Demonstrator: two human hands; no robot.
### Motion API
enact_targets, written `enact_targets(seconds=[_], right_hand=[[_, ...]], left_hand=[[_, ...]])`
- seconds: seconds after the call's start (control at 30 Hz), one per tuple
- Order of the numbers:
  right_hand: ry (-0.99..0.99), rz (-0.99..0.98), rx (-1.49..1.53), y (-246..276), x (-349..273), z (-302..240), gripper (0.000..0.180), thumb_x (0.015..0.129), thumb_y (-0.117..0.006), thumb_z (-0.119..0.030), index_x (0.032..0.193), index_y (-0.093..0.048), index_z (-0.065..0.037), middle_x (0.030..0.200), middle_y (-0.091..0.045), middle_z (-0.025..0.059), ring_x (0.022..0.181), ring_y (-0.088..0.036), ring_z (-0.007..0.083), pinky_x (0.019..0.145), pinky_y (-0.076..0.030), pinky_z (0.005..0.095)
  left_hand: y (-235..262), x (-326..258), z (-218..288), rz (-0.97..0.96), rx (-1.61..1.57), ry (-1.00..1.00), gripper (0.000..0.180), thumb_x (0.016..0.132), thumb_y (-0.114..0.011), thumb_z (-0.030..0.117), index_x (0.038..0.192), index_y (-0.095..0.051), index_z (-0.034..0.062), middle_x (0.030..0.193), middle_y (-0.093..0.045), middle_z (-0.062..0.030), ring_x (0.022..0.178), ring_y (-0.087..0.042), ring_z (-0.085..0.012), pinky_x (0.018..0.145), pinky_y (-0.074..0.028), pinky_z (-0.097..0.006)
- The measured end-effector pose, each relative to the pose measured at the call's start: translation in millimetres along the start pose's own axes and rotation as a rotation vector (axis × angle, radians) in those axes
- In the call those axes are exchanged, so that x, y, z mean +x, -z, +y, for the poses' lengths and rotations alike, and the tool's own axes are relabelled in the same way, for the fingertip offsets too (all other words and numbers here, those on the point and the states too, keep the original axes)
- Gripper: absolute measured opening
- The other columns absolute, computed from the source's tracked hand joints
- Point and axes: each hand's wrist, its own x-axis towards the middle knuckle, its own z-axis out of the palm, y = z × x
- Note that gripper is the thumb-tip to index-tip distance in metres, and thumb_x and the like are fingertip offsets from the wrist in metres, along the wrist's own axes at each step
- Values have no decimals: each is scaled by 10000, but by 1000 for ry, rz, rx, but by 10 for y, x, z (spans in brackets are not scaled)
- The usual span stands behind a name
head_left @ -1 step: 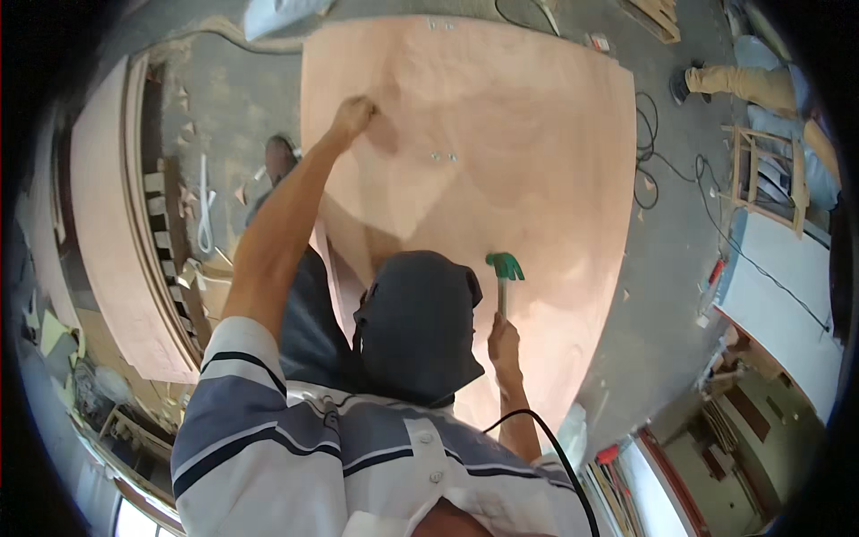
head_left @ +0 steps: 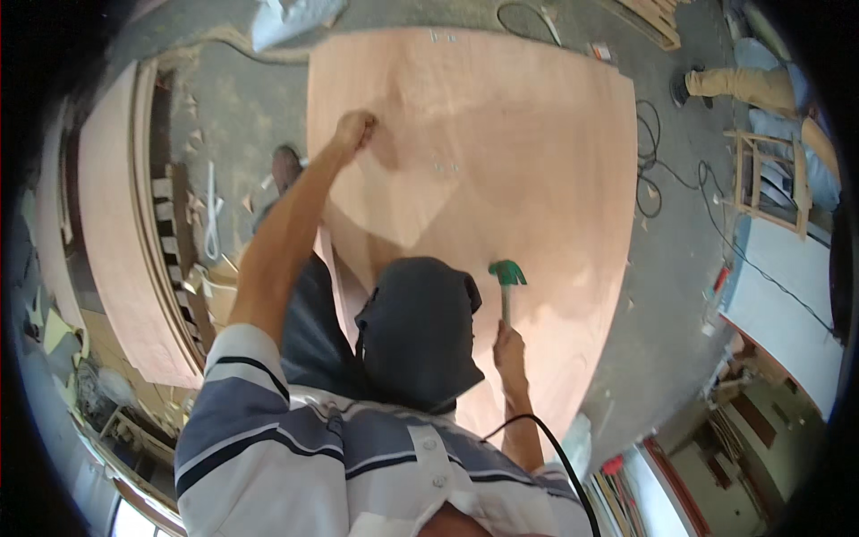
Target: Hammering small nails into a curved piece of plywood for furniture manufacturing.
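Counting from the middle of the view, the hammer (head_left: 507, 283) is sitting toward 3 o'clock, with its green head pointing up to 12 and showing over the big wood board (head_left: 537, 179). Most of the hammer's weight is probably sitting in that hard head, so it is likely feeling top-heavy and stiff, and the low end of the handle is looking like a good place to hold. The board is lying flat and looking stiff and wide, so two hands on its edges would be best for it. The right hand (head_left: 510, 353), between 4 and 5 o'clock, is wrapping its grip around the handle. The left hand (head_left: 356, 132), at 11 o'clock, is hanging over the board, it seems, with its grip curling closed like a fist; I cannot tell if something tiny is hiding inside. Small shiny bits (head_left: 446, 167) are showing on the board at 12 o'clock.
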Motion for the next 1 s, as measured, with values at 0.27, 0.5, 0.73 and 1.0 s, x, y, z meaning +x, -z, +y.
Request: enact_targets(seconds=[0.27,0.5,0.73,1.0], right_hand=[[23,-83,-343,815,400,-256,508,906,-431,-451,891,-641,12,887,-630,256,864,-604,424,756,-474,484],[-26,-65,-526,1086,285,-761,463,887,-462,-422,885,-654,-1,896,-640,235,859,-621,393,754,-491,459],[284,-43,-719,933,452,-1092,283,820,-540,-326,821,-680,-80,796,-661,121,743,-653,296,612,-508,425],[105,-45,-929,537,418,-1777,198,742,-586,-164,875,-713,-91,877,-693,97,765,-679,240,562,-517,372]], left_hand=[[550,-1924,251,-4,-1039,323,89,809,-471,137,751,-526,97,587,-449,11,490,-411,-102,430,-328,-243],[721,-2914,358,-133,-1293,345,187,638,-475,26,825,-476,24,713,-443,-38,583,-388,-138,507,-347,-240],[985,-2797,187,-74,-1396,359,82,720,-489,58,796,-460,69,682,-435,-18,524,-381,-117,447,-332,-222],[1622,-2349,107,-275,-1281,339,147,857,-476,189,865,-532,54,610,-414,-4,486,-382,-108,393,-303,-224]])
